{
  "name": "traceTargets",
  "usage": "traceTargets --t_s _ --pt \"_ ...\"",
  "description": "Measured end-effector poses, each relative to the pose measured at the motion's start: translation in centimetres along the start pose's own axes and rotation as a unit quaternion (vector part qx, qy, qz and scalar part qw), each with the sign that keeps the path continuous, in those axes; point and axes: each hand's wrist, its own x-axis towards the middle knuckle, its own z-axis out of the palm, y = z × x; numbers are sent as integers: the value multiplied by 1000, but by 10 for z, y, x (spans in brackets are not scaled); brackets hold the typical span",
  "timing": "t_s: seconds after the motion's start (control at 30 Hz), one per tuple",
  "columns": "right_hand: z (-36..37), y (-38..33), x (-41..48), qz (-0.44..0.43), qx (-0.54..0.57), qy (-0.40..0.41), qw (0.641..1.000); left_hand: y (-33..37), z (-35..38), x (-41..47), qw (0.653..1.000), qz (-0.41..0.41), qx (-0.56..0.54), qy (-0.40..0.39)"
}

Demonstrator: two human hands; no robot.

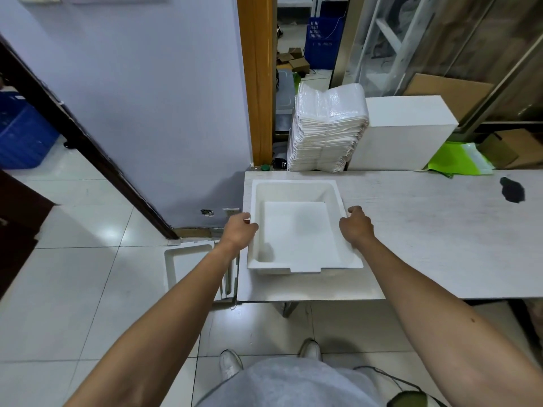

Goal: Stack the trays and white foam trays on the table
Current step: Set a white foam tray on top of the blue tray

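Packing or stockroom workspace: stacked white mailers [326, 130], cardboard boxes [511, 148] (some flattened), blue crates [323, 39], worktable [426, 230].

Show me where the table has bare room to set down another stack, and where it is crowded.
Free: the table right of the foam tray, up to the dark stain; also a narrow strip between the tray's near rim and the table's front edge. Crowded: the far side, lined by the wrapped stack, white box and green bag. Both the left hand and right hand grip the tray.
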Motion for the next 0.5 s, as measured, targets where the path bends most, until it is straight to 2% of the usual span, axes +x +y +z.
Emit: traceTargets --t_s 0.2,0.33,0.5 --pt "-21 -16 -1 0 48 32 998 15 -6 4 996 -7 -81 38" --pt "-29 -23 1 -22 70 35 997 21 -9 9 991 -13 -130 34" --pt "-30 -23 2 -25 79 27 996 20 -9 9 990 -12 -135 32"
